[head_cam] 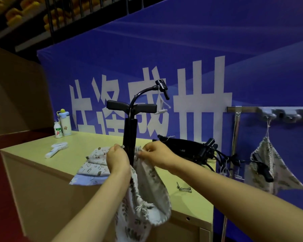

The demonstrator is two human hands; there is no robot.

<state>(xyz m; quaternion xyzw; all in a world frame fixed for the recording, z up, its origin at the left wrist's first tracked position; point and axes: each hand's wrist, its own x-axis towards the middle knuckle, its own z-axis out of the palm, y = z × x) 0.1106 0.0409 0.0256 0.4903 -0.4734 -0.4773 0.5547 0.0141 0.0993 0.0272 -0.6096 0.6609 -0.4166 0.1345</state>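
The scene is dim with a cool, bluish cast. The blue banner (182, 58) and the pale surface (33, 154) catch the most light, while the upper left corner falls into near darkness. Shadows are soft. Wide-angle distortion bends and tilts lines toward the edges. Detail is slightly soft throughout, with the forearms at the bottom smeared.

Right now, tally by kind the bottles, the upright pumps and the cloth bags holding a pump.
Bottles: 2, tall bottle and small bottle.
Upright pumps: 1, black pump.
Bags holding a pump: 2, near bag and hanging bag.
Total: 5.
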